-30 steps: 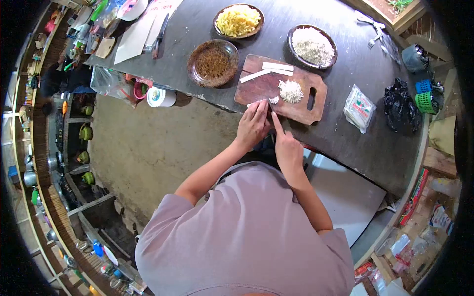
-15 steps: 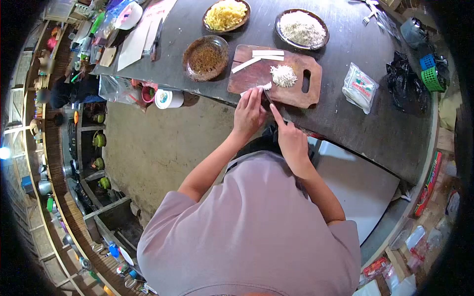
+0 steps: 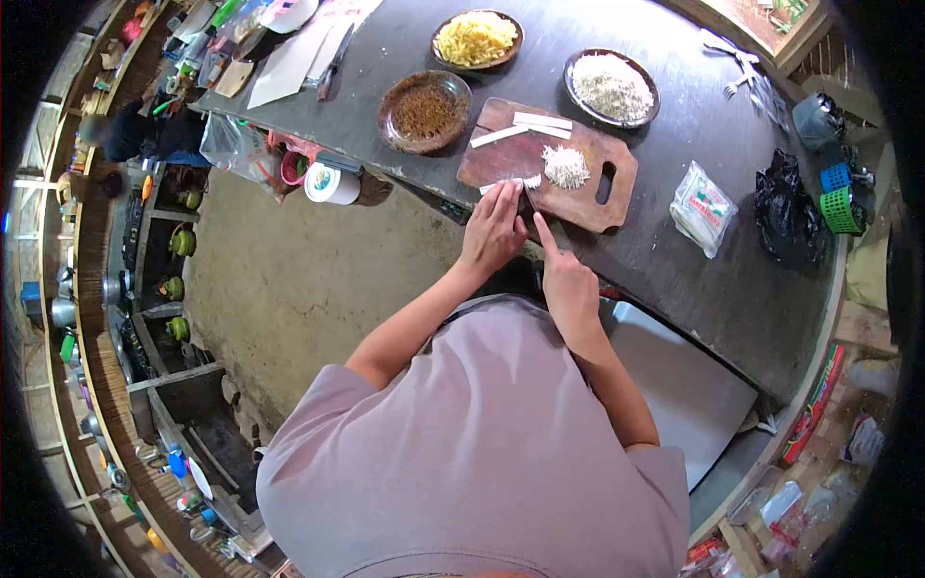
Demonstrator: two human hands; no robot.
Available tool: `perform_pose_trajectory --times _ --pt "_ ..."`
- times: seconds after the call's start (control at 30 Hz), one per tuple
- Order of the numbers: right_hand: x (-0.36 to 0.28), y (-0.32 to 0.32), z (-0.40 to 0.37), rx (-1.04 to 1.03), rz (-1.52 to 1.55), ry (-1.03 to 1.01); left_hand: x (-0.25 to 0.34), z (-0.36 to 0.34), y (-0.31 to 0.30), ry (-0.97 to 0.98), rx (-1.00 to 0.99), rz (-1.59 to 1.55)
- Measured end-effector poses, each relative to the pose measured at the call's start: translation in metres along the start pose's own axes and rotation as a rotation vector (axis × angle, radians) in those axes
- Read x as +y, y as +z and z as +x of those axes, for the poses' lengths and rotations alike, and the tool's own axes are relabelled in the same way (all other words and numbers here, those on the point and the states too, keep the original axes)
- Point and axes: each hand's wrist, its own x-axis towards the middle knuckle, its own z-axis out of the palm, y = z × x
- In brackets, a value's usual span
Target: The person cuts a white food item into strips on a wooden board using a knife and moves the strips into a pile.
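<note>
My left hand (image 3: 494,229) presses white strips (image 3: 532,180) against the near edge of a wooden cutting board (image 3: 501,171), its fingers together. My right hand (image 3: 570,289) grips a knife (image 3: 531,200), index finger stretched along it, the blade beside the left fingertips at the end of the strips. Its handle is hidden in my palm. On the board lie a heap of finely cut white slivers (image 3: 566,168) and several longer white sticks (image 3: 542,121). The board's oval handle hole is at its right end.
Beyond the board stand a brown plate with dark seasoning (image 3: 424,113), a bowl of yellow pieces (image 3: 476,39) and a bowl of whitish flour-like food (image 3: 611,89). To the right lie a printed packet (image 3: 703,209) and a black plastic bag (image 3: 792,212). A person (image 3: 159,133) is at far left.
The camera view has shifted, so the table and its contents sit slightly farther right. Both hands stay at the board's near edge, with the knife still against the white strips.
</note>
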Motion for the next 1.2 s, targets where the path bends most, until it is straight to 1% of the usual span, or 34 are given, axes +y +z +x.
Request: perform_pose_trajectory --times 0.07,0.13,0.17,0.27,0.4,0.47,0.53,0.6,0.67,0.73,0.8,0.83,0.9,0.97,1.07,1.1,1.2 --pt "-0.005 0.007 0.017 0.008 0.012 -0.010 -0.001 -0.004 0.001 0.007 -0.014 -0.007" --pt "-0.015 0.012 0.039 0.086 0.041 -0.023 -0.005 -0.003 0.004 0.029 -0.006 -0.011" --pt "-0.019 0.010 0.045 0.054 0.016 -0.005 -0.005 -0.003 0.004 0.033 -0.005 -0.031" --pt "-0.008 0.010 0.033 0.056 0.023 -0.032 -0.006 -0.003 0.004 0.069 0.025 0.004" --pt "0.004 -0.005 -0.002 -0.015 0.017 -0.012 -0.002 -0.001 -0.001 0.030 0.012 -0.016" --pt "0.000 -0.004 0.007 -0.013 0.041 -0.018 -0.004 -0.004 0.004 0.021 0.009 -0.040" --pt "-0.010 0.000 0.028 0.027 0.054 -0.023 -0.008 -0.005 0.009 0.038 0.027 0.001" --pt "-0.014 0.003 0.041 0.020 0.119 0.010 -0.009 -0.004 0.007 0.057 0.017 -0.001" --pt "-0.014 0.003 0.041 0.018 0.101 -0.003 -0.009 -0.004 0.005 0.074 0.031 -0.007" --pt "-0.004 -0.003 0.019 0.011 0.104 -0.006 -0.007 -0.005 0.001 0.072 0.019 0.010" --pt "0.009 -0.005 -0.001 0.008 0.018 -0.054 -0.007 0.000 0.000 0.072 0.024 0.031" --pt "0.008 -0.005 -0.005 0.001 0.014 -0.039 -0.006 0.001 0.000 0.065 0.020 0.025" --pt "0.004 0.001 0.006 0.011 0.038 -0.039 -0.004 -0.002 0.001 0.056 0.005 0.015" --pt "-0.005 0.005 0.025 0.066 0.069 -0.048 -0.005 -0.002 0.006 0.047 0.044 0.028" --pt "-0.014 0.008 0.046 0.065 0.086 -0.051 -0.005 -0.003 0.005 0.054 0.042 0.026" --pt "-0.013 0.005 0.043 0.012 0.119 -0.025 -0.006 -0.004 0.005 0.049 0.034 0.004" --pt "0.002 -0.002 0.010 0.027 0.117 -0.022 -0.003 -0.002 0.002 0.045 0.025 0.043"
